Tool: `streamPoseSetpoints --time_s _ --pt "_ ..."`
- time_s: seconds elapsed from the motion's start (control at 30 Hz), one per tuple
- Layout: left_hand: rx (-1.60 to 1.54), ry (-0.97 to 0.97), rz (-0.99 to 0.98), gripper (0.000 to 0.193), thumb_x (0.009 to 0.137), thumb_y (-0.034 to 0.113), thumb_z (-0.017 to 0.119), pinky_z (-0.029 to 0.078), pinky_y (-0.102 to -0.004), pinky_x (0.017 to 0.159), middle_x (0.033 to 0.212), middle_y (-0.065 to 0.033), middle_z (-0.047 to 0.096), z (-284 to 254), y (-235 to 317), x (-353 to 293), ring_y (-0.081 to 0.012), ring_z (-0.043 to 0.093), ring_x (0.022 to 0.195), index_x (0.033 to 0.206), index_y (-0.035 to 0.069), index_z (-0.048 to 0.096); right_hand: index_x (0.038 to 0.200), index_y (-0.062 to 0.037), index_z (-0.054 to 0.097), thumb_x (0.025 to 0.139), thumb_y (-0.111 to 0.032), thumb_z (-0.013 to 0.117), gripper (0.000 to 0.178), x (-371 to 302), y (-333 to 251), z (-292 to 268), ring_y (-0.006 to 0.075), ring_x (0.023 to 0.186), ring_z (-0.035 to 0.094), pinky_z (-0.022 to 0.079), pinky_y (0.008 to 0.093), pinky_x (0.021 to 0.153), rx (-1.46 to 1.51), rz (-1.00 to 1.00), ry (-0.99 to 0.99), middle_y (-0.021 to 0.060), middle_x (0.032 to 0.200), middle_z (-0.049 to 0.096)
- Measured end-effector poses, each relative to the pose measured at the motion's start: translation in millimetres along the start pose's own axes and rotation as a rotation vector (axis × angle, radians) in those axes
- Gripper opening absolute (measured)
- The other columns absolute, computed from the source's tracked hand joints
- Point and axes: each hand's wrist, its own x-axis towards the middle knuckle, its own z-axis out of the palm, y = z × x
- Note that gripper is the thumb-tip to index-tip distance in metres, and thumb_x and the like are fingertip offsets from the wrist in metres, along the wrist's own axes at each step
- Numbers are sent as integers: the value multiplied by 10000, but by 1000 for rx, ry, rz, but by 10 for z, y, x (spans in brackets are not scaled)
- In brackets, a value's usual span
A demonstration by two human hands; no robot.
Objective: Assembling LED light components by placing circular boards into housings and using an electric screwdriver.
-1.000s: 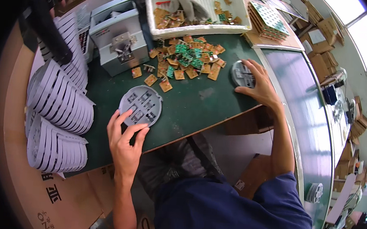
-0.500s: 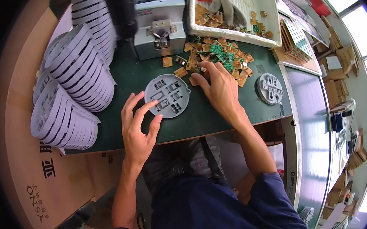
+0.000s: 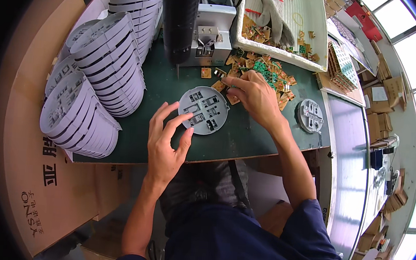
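Observation:
A round grey plastic plate [image 3: 221,112] with rectangular cut-outs lies on the green tabletop in front of me. My left hand [image 3: 168,139] rests at its left edge, fingers spread, with a fingertip over the plate and the thumb beside its rim. My right hand [image 3: 258,99] is over the near side of a heap of small circuit boards [image 3: 266,71], brown and green. Its thumb and fingers are bent together in a pinch; what sits between them is too small to make out. One loose brown board [image 3: 206,73] lies left of the heap.
Tall stacks of grey plates [image 3: 108,63] stand at the left. A grey machine [image 3: 210,42] and a dark hanging cylinder [image 3: 179,22] are behind the plate. A white foam tray [image 3: 282,55] holds boards and a glove. Another round plate [image 3: 310,116] lies at the right.
The whole view has shifted, so the tabletop things sit farther right in the picture. My right hand's fingers have curled in more at the heap. My left hand stays by the plate.

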Motion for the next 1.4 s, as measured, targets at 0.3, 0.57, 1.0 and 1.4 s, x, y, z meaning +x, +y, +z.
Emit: streamPoseSetpoints --time_s 0.3,0.57,1.0,1.4 --pt "-93 90 25 219 950 89 720 511 -404 1017 1255 -136 698 -28 242 303 -325 651 1205 1165 46 727 1193 -71 737 978 -123 701 224 -37 -74 -138 212 1020 682 528 334 899 400 -16 45 91 1162 717" --pt "-301 39 -80 145 953 78 734 567 -319 862 1075 -95 763 114 457 618 -194 735 972 1071 -5 748 1206 36 650 1022 -65 668 211 -267 -459 -349 132 1094 661 535 281 971 1019 175 -88 73 1161 713" --pt "-545 -15 -227 153 943 135 757 582 -316 831 978 -103 769 55 557 529 -196 753 907 1038 16 739 1257 33 679 969 -21 719 296 -370 -496 -315 135 1080 682 549 307 997 1214 170 -97 82 1159 739" --pt "-621 -63 -319 170 959 153 739 589 -328 854 987 -98 780 43 519 469 -182 749 906 1047 7 742 1240 13 703 961 -35 732 285 -422 -403 -181 151 1084 690 552 324 1015 1294 188 -140 87 1184 736"
